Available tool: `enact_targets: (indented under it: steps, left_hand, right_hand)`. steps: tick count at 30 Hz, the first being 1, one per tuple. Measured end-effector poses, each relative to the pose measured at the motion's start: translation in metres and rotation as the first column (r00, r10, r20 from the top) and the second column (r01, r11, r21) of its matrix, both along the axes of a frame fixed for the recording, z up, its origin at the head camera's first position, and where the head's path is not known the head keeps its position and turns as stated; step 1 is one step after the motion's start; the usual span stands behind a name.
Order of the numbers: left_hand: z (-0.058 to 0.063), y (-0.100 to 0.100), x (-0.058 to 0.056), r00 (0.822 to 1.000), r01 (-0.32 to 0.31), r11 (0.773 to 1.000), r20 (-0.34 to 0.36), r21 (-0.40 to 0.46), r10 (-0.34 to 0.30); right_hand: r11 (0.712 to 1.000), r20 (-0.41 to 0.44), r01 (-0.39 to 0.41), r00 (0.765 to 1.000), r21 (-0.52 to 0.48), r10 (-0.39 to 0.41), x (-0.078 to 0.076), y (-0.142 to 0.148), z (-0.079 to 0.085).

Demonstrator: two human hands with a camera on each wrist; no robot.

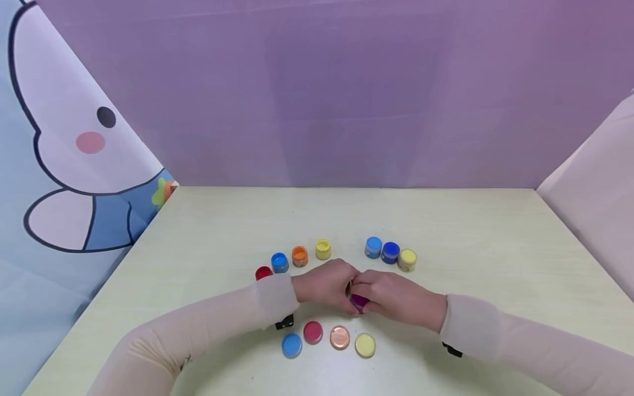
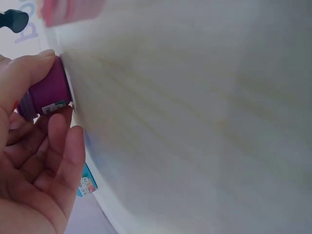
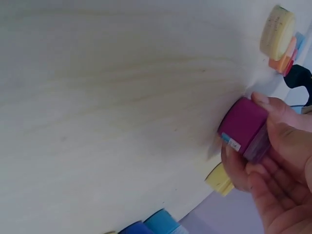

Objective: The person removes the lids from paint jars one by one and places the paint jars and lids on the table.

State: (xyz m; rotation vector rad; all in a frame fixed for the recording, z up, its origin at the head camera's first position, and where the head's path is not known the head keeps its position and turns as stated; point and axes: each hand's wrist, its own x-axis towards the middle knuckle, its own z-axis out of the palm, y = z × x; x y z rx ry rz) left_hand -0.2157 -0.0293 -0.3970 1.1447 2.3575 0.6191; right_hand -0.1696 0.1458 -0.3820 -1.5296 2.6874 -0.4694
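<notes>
A small purple paint jar (image 1: 359, 301) is between both hands, low over the table. My left hand (image 1: 324, 283) grips its body, thumb on the near side, as the right wrist view shows with the jar (image 3: 242, 124) tilted on its side in that picture. Around the lid end (image 3: 258, 146) curl the fingers and thumb of my right hand (image 1: 401, 294). In the left wrist view the same jar (image 2: 51, 90) shows a small label. From the head view, the hands hide most of it.
Left of centre stand lidless red (image 1: 264, 272), blue (image 1: 279, 263), orange (image 1: 299, 257) and yellow (image 1: 323, 249) jars. Light blue (image 1: 373, 247), dark blue (image 1: 390, 253) and pale yellow (image 1: 407, 260) jars stand right. Near me lie blue (image 1: 291, 345), red (image 1: 313, 333), orange (image 1: 339, 337) and yellow (image 1: 365, 345) lids.
</notes>
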Motion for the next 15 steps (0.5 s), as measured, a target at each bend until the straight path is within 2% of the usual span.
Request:
enact_targets:
  steps: [3, 7, 11, 13, 15]
  left_hand:
    - [0.0005, 0.0007, -0.0005, 1.0, 0.006, 1.0, -0.008, 0.002, -0.006]
    - [0.0007, 0.0013, -0.0006, 1.0, 0.015, 1.0, -0.011, 0.005, -0.015]
    - [0.0011, 0.0018, -0.0006, 1.0, 0.006, 1.0, 0.016, 0.011, -0.007]
    - [0.0011, 0.0024, 0.0002, 1.0, 0.003, 1.0, 0.025, 0.005, -0.003]
    - [0.0013, 0.0032, 0.0009, 1.0, 0.004, 1.0, 0.013, -0.011, -0.004]
  right_hand:
    - [0.999, -0.048, -0.04, 0.998, 0.005, 0.04, -0.0019, 0.0022, -0.0013]
    - [0.994, -0.14, -0.108, 0.984, 0.009, 0.109, -0.0038, 0.0046, -0.0027]
    - [0.994, -0.091, -0.102, 0.991, -0.035, 0.099, -0.0042, 0.006, -0.0028]
    - [0.997, -0.036, -0.057, 0.998, -0.054, 0.055, -0.0012, 0.0052, -0.001]
    - [0.999, -0.018, 0.012, 1.0, -0.053, -0.013, 0.0037, 0.0028, 0.002]
